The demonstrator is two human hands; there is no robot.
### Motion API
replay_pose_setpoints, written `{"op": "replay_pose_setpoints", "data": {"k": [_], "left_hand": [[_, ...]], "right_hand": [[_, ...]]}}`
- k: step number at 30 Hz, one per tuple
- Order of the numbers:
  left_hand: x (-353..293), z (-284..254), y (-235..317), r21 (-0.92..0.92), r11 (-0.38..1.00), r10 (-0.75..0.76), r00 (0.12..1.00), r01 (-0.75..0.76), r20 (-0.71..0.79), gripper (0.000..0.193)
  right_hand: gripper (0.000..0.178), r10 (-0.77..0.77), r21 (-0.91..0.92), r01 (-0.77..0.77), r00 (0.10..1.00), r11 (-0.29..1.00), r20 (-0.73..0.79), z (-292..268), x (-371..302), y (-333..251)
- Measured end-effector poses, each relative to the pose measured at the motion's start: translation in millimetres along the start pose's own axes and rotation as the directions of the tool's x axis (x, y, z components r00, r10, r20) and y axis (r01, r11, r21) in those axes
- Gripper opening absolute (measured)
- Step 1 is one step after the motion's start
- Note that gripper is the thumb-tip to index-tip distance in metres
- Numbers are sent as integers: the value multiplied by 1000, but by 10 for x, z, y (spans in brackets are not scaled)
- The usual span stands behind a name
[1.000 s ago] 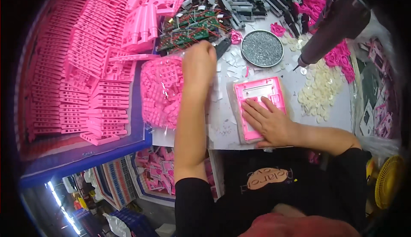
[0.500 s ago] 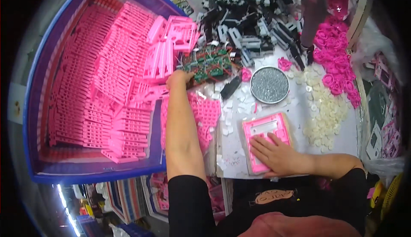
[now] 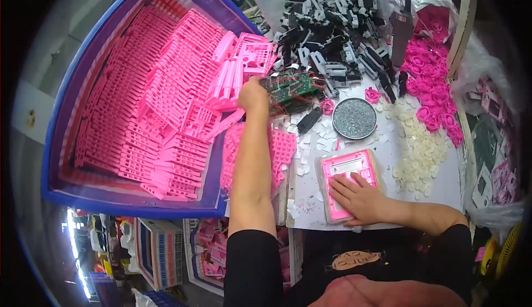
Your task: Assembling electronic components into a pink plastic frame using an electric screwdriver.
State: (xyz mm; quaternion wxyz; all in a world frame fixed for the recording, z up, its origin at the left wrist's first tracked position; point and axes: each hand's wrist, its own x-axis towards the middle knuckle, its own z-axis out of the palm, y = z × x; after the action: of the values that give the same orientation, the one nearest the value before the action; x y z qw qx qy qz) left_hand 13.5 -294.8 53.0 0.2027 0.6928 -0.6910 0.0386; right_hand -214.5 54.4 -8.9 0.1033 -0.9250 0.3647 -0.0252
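Note:
My left hand (image 3: 253,93) reaches forward to the left edge of a pile of green circuit boards (image 3: 291,88) with thin red wires. Its fingers curl in against the boards, and what they hold is hidden. My right hand (image 3: 363,200) lies flat, fingers stretched out, on a pink plastic casing (image 3: 344,163) with a window opening. The casing rests on a pale pad with clear wrapping near the table's front edge. Beyond it stands a round metal tin (image 3: 354,119) filled with small silvery screws.
At left a blue basket (image 3: 133,210) holds stacked pink casings. Black and grey parts (image 3: 332,24) heap at the back. Magenta rose-shaped pieces (image 3: 429,79) and whitish discs (image 3: 415,157) cover the right. A dark electric screwdriver (image 3: 400,35) hangs above, and pink keypad sheets (image 3: 282,149) lie by my left forearm.
The view has shifted, so most things sit farther right in it. My left hand has moved slightly farther away along the circuit boards. My right hand stays on the casing.

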Motion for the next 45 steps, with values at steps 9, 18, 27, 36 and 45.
{"op": "replay_pose_setpoints", "data": {"k": [9,18,27,36,45], "left_hand": [[-376,-1160,-80,-872,428,-161,929,-238,-333,16],[-2315,-1131,381,-346,614,552,700,-709,-454,36],[-2923,-1178,109,-961,-18,262,929,276,262,43],[-2691,-902,-246,-705,-423,212,819,569,534,28],[-2812,-673,-238,-54,-696,626,643,716,441,23]], "right_hand": [[71,-60,353,278,853,894,-519,-208,28,247],[33,444,901,254,893,-352,-79,-834,565,358],[12,321,988,151,938,-44,-129,-810,479,328],[17,565,814,254,818,-523,108,-402,351,568],[24,654,926,336,742,-173,-147,-320,-66,502]]}}
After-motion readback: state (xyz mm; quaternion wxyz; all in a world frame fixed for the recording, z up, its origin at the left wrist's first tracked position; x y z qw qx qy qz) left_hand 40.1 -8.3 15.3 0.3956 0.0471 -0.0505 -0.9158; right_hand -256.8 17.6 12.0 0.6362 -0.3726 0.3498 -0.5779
